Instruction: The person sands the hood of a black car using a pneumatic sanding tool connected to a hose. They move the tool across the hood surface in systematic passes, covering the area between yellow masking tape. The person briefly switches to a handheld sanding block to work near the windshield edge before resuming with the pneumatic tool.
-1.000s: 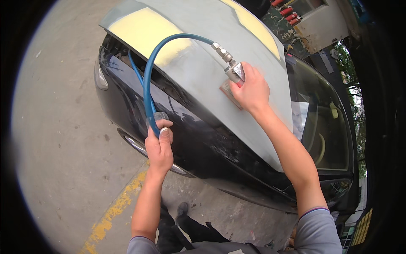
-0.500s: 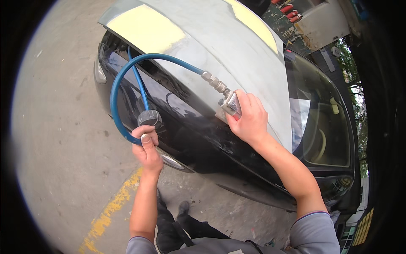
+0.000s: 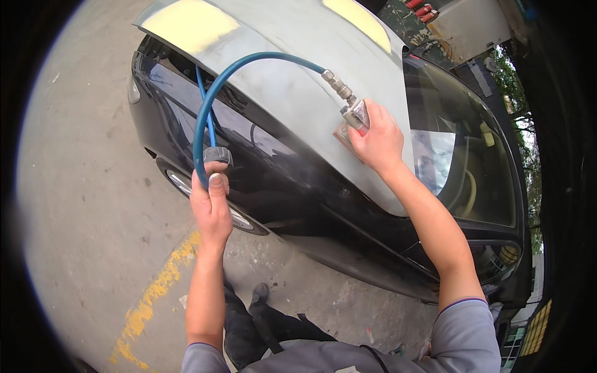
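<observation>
My right hand (image 3: pixel 377 137) is closed around a metal air sander (image 3: pixel 356 117), whose pad rests on the grey hood (image 3: pixel 336 56) close to its near edge. Metal fittings (image 3: pixel 336 82) join the sander to a blue hose (image 3: pixel 249 59), which arches over the hood. My left hand (image 3: pixel 212 205) is closed on that hose beside the car's dark side. Just above those fingers sits a black round piece (image 3: pixel 217 155) with a thinner blue hose. Pale yellow patches (image 3: pixel 189 26) mark the hood.
The black car body (image 3: pixel 292 205) runs across the middle, with a wheel below my left hand and the windscreen (image 3: pixel 482 155) at right. A painted yellow line (image 3: pixel 149 304) crosses the concrete floor (image 3: pixel 87 186). Red cylinders (image 3: pixel 423 9) and a pale panel (image 3: pixel 472 31) stand beyond the car.
My right hand dipped toward the hood's edge, then moved back up and rightward with the sander. My left hand shifted left and upward with the hose. The car sits slightly higher and further left in view.
</observation>
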`<state>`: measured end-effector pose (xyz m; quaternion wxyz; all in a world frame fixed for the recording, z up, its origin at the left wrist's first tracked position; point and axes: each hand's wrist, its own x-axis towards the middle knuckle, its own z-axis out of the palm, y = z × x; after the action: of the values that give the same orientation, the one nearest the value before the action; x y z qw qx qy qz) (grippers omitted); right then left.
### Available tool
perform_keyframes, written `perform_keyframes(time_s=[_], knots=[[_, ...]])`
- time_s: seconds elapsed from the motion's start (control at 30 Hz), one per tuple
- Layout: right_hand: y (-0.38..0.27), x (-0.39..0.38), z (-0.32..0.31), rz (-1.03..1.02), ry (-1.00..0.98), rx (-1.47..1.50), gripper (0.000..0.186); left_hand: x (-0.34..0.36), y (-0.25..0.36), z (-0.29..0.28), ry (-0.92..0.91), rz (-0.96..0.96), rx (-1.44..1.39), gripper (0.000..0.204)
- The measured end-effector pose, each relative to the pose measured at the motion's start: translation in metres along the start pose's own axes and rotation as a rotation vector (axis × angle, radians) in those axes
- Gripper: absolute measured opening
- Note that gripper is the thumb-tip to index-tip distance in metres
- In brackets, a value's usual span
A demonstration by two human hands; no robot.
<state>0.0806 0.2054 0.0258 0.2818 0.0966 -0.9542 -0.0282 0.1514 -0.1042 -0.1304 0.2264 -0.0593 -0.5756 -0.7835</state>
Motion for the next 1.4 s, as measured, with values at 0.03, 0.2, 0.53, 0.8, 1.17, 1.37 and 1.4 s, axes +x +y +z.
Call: perform_keyframes(time_s=[0.03,0.2,0.53,0.8,1.17,1.37,1.4], knots=[[0.011,0.0,-0.001,0.023,-0.006,-0.018,0.052,-0.004,0.003,0.005,-0.056,-0.056,0.06,0.033],[0.01,-0.07,-0.018,-0.037,-0.014,0.043,0.054,-0.028,-0.002,0.011,0.002,0.068,0.011,0.031],[0.067,-0.088,-0.029,-0.038,0.016,0.01,0.068,-0.06,-0.002,0.027,-0.102,0.04,0.19,0.037],[0.091,-0.088,-0.038,0.044,-0.023,-0.075,0.079,-0.071,-0.008,0.033,-0.201,0.115,0.229,0.05],[0.098,-0.105,-0.045,0.017,-0.028,-0.029,0.068,-0.072,-0.013,0.022,-0.175,0.093,0.297,0.05],[0.036,-0.132,-0.038,-0.013,-0.018,0.039,0.065,-0.077,-0.018,0.011,-0.026,0.109,0.108,0.055],[0.036,-0.122,-0.034,-0.016,0.005,0.031,0.064,-0.076,-0.021,0.007,-0.019,0.108,0.124,0.055]])
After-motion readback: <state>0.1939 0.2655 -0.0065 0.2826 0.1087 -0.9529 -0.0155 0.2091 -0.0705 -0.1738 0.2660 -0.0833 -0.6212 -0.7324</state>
